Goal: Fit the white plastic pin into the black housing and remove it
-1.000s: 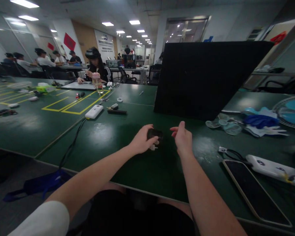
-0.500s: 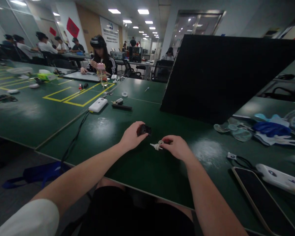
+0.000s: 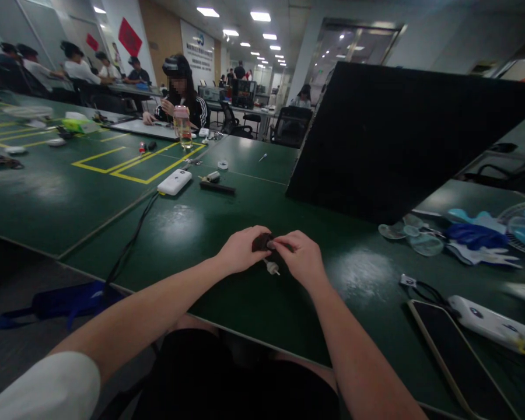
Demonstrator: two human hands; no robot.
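My left hand (image 3: 240, 251) and my right hand (image 3: 301, 259) meet over the green table (image 3: 227, 291), both with fingers closed on a small black object (image 3: 262, 241) held between them. A small white part (image 3: 271, 268) hangs or lies just below the black object, between the two hands; whether it is attached I cannot tell. Both forearms reach in from the near edge of the table.
A tall black board (image 3: 402, 134) stands behind my hands. A phone (image 3: 455, 356), a white device (image 3: 490, 324) with a black cord, and blue gloves (image 3: 476, 236) lie at the right. A white power bank (image 3: 174, 182) with a cable lies to the left. People sit at the far tables.
My right hand let go of the white part and moved up to the black object in my left hand. Both hands now pinch it together.
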